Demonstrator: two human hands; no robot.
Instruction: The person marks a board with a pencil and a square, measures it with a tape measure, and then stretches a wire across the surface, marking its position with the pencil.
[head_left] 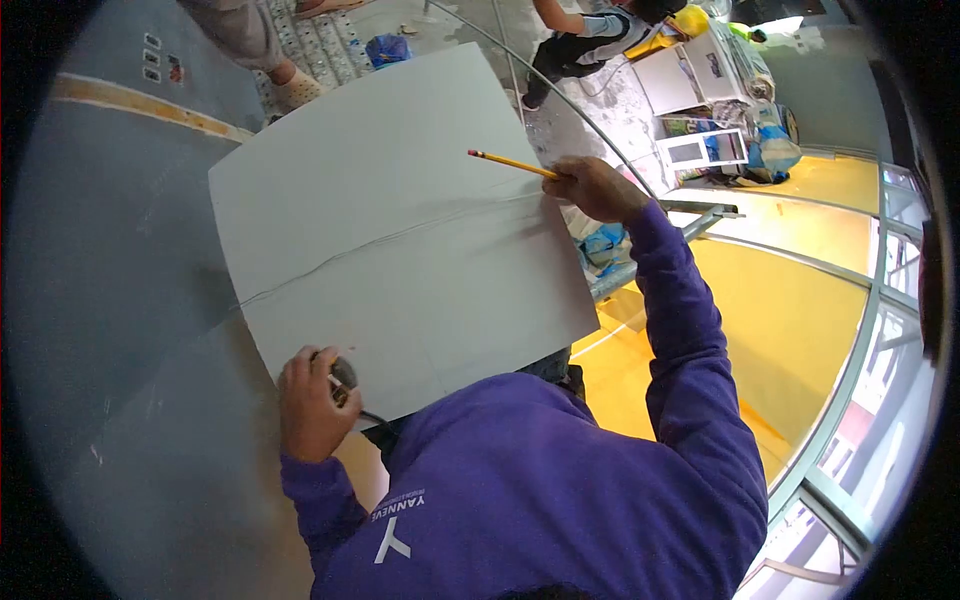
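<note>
A large pale board [430,270] lies tilted in front of me, with a faint uneven line running across its middle. My right hand [597,188] is closed at the board's right edge. It holds a yellow pencil [510,163], whose eraser end points left over the board. My left hand [315,402], at the board's lower left edge, is closed around a dark, rounded tape measure [342,375]. The palm side of that hand is partly hidden.
A grey wall [130,270] with outlet boxes stands close on the left. Metal tubes [560,95] cross beyond the board. Two other people are near the top, one standing on a perforated metal platform [318,50]. Window frames [875,290] and bagged materials [775,150] are on the right.
</note>
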